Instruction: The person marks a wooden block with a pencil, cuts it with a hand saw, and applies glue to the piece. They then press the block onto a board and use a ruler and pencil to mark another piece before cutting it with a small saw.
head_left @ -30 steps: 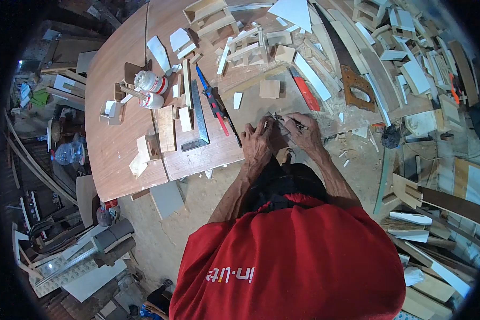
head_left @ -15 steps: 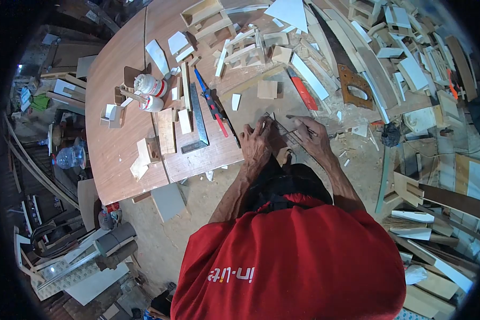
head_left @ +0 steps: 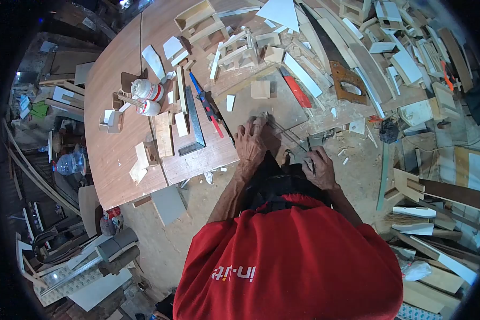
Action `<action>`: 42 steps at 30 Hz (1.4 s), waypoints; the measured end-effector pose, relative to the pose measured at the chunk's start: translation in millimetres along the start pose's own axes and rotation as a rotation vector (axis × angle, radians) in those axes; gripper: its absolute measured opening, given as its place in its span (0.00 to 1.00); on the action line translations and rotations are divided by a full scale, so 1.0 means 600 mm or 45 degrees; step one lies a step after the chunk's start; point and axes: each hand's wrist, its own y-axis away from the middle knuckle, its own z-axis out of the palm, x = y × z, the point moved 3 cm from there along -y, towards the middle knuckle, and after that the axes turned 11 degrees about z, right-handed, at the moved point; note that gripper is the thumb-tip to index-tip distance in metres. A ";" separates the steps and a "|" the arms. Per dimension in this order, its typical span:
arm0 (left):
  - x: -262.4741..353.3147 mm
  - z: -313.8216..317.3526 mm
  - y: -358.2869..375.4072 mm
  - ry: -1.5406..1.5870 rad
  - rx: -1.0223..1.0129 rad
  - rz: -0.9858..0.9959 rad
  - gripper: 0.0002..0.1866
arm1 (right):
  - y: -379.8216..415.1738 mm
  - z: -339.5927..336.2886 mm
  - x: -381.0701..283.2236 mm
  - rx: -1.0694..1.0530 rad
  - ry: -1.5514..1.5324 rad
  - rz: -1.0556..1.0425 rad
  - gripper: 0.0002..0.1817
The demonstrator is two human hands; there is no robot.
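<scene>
At the table's near edge, my left hand [head_left: 252,143] presses down with bent fingers by one end of a thin straight metal strip [head_left: 287,132]. The strip runs from those fingers toward my right, over the edge of a flat board [head_left: 290,114]. My right hand [head_left: 321,168] is off the table edge, in front of my body, closed around a slim dark pencil-like tool [head_left: 309,144]. It is apart from the strip. Beyond my left hand lie a small square wood block [head_left: 261,89] and a white chip [head_left: 230,103]. My left fingertips are partly hidden.
Left on the table are a metal square [head_left: 196,125], a blue, black and red tool [head_left: 207,104], and two white jars [head_left: 148,90]. A red tool [head_left: 296,90], a handsaw [head_left: 348,82] and wood offcuts [head_left: 240,53] lie farther back and right.
My right hand has drawn back toward my body and down from the strip, with the dark tool now showing upright in it. My left hand has shifted slightly and stays at the strip's end.
</scene>
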 end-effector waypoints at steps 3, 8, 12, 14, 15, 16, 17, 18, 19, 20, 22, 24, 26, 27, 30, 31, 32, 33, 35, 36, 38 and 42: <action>-0.005 0.001 -0.002 0.155 0.136 -0.164 0.30 | 0.014 -0.024 0.004 0.051 -0.061 0.035 0.15; -0.009 -0.004 0.000 0.227 0.077 -0.149 0.33 | 0.012 -0.055 0.000 0.260 -0.041 0.121 0.12; 0.012 -0.046 -0.011 0.038 0.201 -0.034 0.31 | -0.016 -0.046 -0.037 0.270 -0.119 0.061 0.11; 0.020 -0.060 -0.016 0.401 0.082 -0.129 0.28 | -0.042 -0.026 -0.074 0.286 -0.128 -0.011 0.11; 0.028 -0.060 -0.019 0.768 -0.038 -0.224 0.25 | -0.057 -0.017 -0.097 0.299 -0.133 -0.084 0.11; 0.038 -0.062 -0.022 1.240 0.080 -0.363 0.18 | -0.072 -0.006 -0.121 0.249 -0.175 -0.089 0.13; 0.035 -0.064 -0.022 1.237 0.089 -0.365 0.18 | -0.087 0.012 -0.137 0.246 -0.177 -0.097 0.13; 0.029 -0.063 -0.020 1.391 0.108 -0.415 0.15 | -0.100 0.030 -0.153 0.247 -0.188 -0.144 0.14; 0.024 -0.062 -0.016 1.547 0.129 -0.470 0.13 | -0.107 0.045 -0.169 0.244 -0.199 -0.190 0.15; 0.013 -0.051 -0.006 1.841 0.256 -0.624 0.10 | -0.112 0.061 -0.183 0.133 -0.223 -0.143 0.17; -0.031 -0.070 0.005 1.725 0.304 -0.665 0.10 | -0.126 0.098 -0.207 0.104 -0.239 -0.213 0.17; -0.084 -0.091 0.015 1.592 0.413 -0.686 0.08 | -0.132 0.130 -0.235 0.066 -0.176 -0.260 0.19; -0.145 -0.109 0.029 1.396 0.484 -0.767 0.08 | -0.139 0.160 -0.260 0.028 -0.120 -0.275 0.20; -0.180 -0.110 0.044 1.285 0.481 -0.827 0.10 | -0.141 0.177 -0.270 -0.020 -0.064 -0.283 0.21; -0.279 -0.093 0.088 0.842 0.348 -0.876 0.13 | -0.146 0.256 -0.275 -0.234 0.044 -0.207 0.25; -0.301 -0.083 0.100 0.770 0.210 -0.912 0.14 | -0.148 0.284 -0.277 -0.310 0.065 -0.155 0.26; -0.320 -0.071 0.112 0.696 0.073 -0.947 0.15 | -0.151 0.305 -0.278 -0.359 0.104 -0.167 0.26; -0.322 -0.079 0.112 0.699 0.075 -0.945 0.15 | -0.154 0.321 -0.278 -0.357 0.107 -0.168 0.26; -0.316 -0.089 0.107 0.548 -0.018 -0.847 0.14 | -0.158 0.351 -0.278 -0.386 0.215 -0.191 0.25; -0.314 -0.093 0.101 0.508 -0.057 -0.834 0.13 | -0.160 0.362 -0.279 -0.348 0.271 -0.180 0.29; -0.325 -0.083 0.093 0.411 -0.112 -0.771 0.13 | -0.166 0.379 -0.276 -0.348 0.313 -0.166 0.27; -0.319 -0.085 0.086 0.252 -0.152 -0.718 0.18 | -0.165 0.374 -0.283 -0.410 0.371 -0.045 0.25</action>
